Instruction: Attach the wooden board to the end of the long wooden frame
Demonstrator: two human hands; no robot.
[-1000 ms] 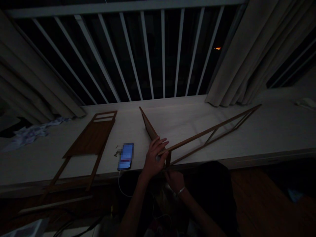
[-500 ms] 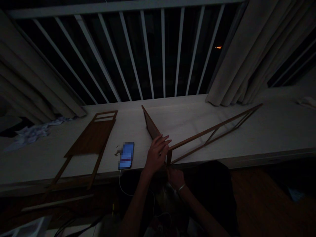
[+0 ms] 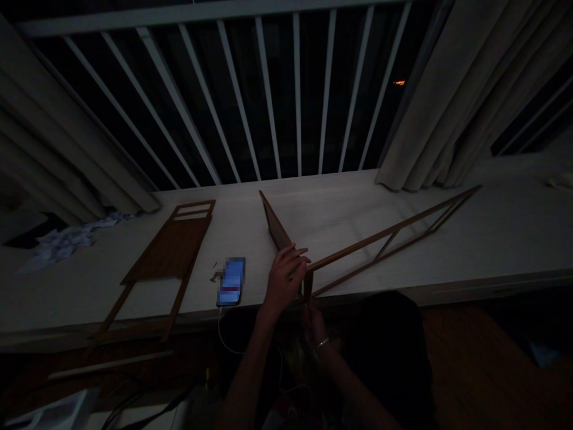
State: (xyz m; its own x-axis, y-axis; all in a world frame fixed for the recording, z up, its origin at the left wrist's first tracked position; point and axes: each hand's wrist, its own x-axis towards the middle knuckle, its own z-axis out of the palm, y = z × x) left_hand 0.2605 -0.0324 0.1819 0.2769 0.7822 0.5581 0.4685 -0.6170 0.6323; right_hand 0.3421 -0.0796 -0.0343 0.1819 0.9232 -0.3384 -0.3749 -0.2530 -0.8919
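A brown wooden frame (image 3: pixel 358 247) stands on edge on the white ledge, its long open part reaching out to the right. A narrower wooden panel (image 3: pixel 276 227) meets it near the front edge and slants back to the left. My left hand (image 3: pixel 284 278) is wrapped over the corner where the two parts meet, fingers across the top. Just below that corner, my right hand (image 3: pixel 314 322), with a bracelet at its wrist, has its fingers closed against the underside. Whatever it pinches there is too dark to make out.
A second wooden piece with slats (image 3: pixel 168 248) lies on the left, its legs overhanging the ledge (image 3: pixel 242 227). A lit phone (image 3: pixel 231 282) with a white cable lies beside small metal pieces. White railings (image 3: pixel 298 95) and curtains (image 3: pixel 425 113) stand behind. Crumpled cloth (image 3: pixel 62 242) is far left.
My right hand has turned at the wrist and shifted slightly below the corner. My left hand keeps its hold, and the wooden frame stays in place. The view has moved a little.
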